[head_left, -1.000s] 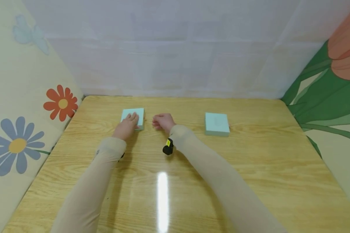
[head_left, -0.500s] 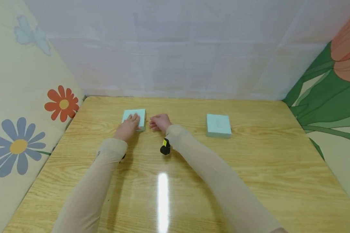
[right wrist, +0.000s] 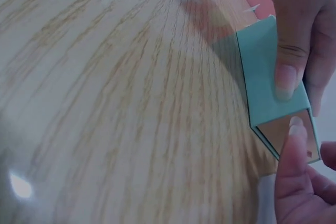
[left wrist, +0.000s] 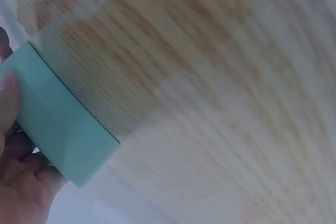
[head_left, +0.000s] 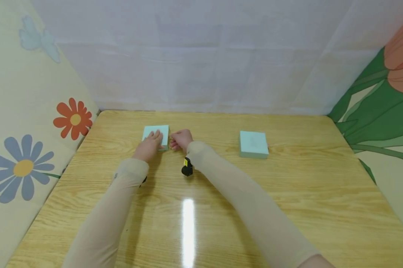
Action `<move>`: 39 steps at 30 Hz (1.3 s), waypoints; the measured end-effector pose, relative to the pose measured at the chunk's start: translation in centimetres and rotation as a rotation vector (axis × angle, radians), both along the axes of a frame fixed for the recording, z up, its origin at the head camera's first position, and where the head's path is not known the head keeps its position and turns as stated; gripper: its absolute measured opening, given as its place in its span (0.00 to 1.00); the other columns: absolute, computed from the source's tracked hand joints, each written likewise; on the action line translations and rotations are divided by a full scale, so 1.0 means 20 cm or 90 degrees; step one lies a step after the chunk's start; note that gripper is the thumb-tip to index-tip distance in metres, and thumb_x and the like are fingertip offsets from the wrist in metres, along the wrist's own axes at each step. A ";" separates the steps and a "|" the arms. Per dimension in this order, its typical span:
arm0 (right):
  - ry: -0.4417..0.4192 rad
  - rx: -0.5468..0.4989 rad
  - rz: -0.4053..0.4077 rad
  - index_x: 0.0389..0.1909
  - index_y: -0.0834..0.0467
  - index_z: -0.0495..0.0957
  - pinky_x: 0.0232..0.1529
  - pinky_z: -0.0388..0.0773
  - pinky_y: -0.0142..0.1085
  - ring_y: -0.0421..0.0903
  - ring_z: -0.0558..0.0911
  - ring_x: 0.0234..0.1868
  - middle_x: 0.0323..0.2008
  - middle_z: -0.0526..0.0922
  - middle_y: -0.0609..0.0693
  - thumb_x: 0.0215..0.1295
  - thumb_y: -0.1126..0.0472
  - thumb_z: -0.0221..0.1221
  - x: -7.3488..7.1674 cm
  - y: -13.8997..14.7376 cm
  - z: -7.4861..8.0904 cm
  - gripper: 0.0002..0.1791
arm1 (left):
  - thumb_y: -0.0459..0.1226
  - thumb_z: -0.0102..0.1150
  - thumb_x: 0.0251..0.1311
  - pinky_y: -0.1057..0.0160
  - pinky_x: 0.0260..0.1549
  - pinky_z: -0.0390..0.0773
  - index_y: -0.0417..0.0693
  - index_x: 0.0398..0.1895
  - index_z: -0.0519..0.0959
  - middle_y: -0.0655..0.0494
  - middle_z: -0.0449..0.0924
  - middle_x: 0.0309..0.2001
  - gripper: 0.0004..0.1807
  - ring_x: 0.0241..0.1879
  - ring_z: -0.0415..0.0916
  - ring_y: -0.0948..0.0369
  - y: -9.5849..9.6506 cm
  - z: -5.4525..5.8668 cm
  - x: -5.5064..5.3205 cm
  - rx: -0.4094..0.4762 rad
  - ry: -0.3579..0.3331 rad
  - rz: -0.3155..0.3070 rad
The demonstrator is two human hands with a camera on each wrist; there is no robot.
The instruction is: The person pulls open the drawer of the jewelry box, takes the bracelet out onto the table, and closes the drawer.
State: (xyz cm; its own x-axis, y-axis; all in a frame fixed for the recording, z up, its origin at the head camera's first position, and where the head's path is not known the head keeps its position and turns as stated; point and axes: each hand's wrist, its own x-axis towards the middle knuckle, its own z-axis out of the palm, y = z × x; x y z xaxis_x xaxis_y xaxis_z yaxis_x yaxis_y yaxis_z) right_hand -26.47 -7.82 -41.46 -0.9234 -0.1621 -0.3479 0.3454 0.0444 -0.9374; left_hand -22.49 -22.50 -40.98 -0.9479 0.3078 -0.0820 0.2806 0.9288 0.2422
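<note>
A pale teal box (head_left: 155, 130) lies on the left part of the wooden table. My left hand (head_left: 149, 145) holds it there, with fingers spread over the top and the thumb (left wrist: 9, 98) against its front side. In the right wrist view, the box's teal cover (right wrist: 265, 72) frames a brown end panel (right wrist: 275, 132). My right hand (head_left: 182, 139) is at this end, its fingers bent and its thumb (right wrist: 294, 156) over the brown panel. Whether the thumb presses on the panel is hard to tell. The far side of the box is hidden.
A second teal box (head_left: 253, 143) stands further right on the wooden table (head_left: 305, 186), with a faint round mark on top. A white sheet (head_left: 201, 74) hangs behind the table. Flower-painted panels (head_left: 24, 93) flank it on both sides. A black wrist camera (head_left: 187, 167) hangs under my right sleeve.
My right hand has moved left, from a small gap beside the left box right up to its end. The left hand stays on the box. The view has shifted slightly.
</note>
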 end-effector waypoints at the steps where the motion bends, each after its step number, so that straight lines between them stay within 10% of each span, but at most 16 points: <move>1: 0.000 0.001 0.000 0.48 0.77 0.76 0.14 0.75 0.24 0.38 0.75 0.14 0.19 0.76 0.52 0.68 0.69 0.56 0.00 0.00 0.00 0.15 | 0.30 0.46 0.71 0.39 0.66 0.56 0.28 0.71 0.56 0.33 0.49 0.72 0.28 0.71 0.46 0.38 0.00 0.00 0.00 -0.002 0.001 0.000; 39: -0.008 0.096 0.006 0.24 0.68 0.77 0.07 0.69 0.25 0.38 0.70 0.08 0.12 0.73 0.50 0.67 0.70 0.55 -0.07 -0.06 -0.06 0.11 | 0.35 0.52 0.68 0.37 0.62 0.62 0.26 0.67 0.62 0.32 0.55 0.69 0.29 0.69 0.53 0.36 -0.01 -0.01 0.01 0.005 0.053 -0.010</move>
